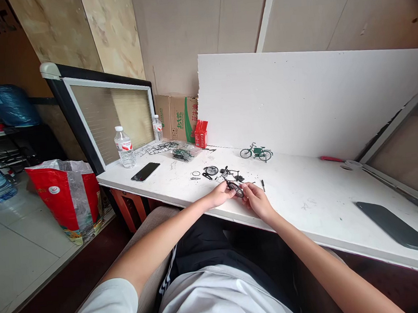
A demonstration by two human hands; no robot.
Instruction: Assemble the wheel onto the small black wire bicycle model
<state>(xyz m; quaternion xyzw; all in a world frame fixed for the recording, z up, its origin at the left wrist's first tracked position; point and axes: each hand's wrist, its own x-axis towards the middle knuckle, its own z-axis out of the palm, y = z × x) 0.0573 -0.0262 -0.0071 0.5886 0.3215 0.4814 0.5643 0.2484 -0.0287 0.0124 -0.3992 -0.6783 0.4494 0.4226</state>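
Between my two hands is a small black spoked model bicycle wheel (235, 189), held just above the table's front edge. My left hand (219, 195) pinches its left side, and my right hand (255, 198) grips its right side. Just beyond them lies a dark model bicycle frame (232, 175). A second spoked wheel (211, 171) rests to its left, beside a thin ring (196, 173) and small black parts (206, 176). Farther back stands a green model bicycle (256, 152), upright on its wheels. A short black stick-like piece (263, 185) lies right of my right hand.
On the white table (298, 183) are a phone (145, 171), a water bottle (125, 147), a bag of green parts (183, 153), black part frames (154, 149) and a small red box (201, 134). A dark flat slab (399, 227) lies at right. A white panel (298, 101) stands behind.
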